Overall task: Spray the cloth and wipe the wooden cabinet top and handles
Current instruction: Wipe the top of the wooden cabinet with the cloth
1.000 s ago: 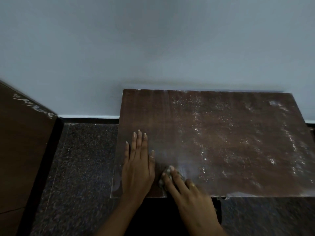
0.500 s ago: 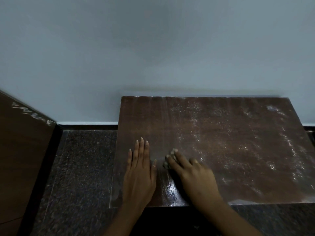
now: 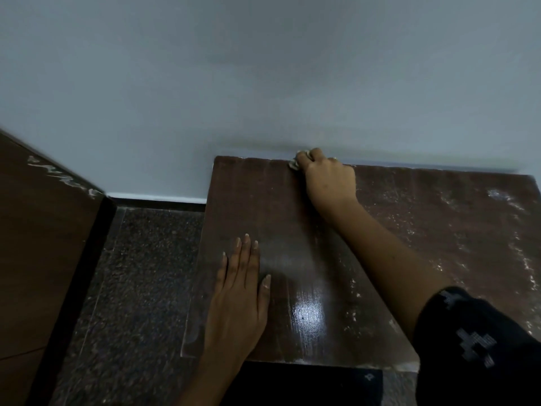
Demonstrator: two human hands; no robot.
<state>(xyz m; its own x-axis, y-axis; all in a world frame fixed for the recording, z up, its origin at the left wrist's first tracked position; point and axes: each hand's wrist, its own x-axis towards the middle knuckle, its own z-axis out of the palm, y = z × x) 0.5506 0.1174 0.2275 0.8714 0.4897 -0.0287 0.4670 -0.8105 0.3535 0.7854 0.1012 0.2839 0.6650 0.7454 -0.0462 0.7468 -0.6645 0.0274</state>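
Moved: our right hand (image 3: 329, 183) slid the cloth (image 3: 296, 162) from near edge to far edge.
Right: clenched on cloth.
Left hand (image 3: 238, 300): flat, fingers spread, on cabinet top (image 3: 424, 230).

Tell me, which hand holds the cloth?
The right hand, curled over the pale cloth at the cabinet top's far edge by the wall. The left hand lies flat and empty near the front.

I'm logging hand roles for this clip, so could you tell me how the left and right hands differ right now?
The left hand lies flat and open near the front edge; the right hand is curled around a cloth at the back edge by the wall. Both rest on the cabinet top.
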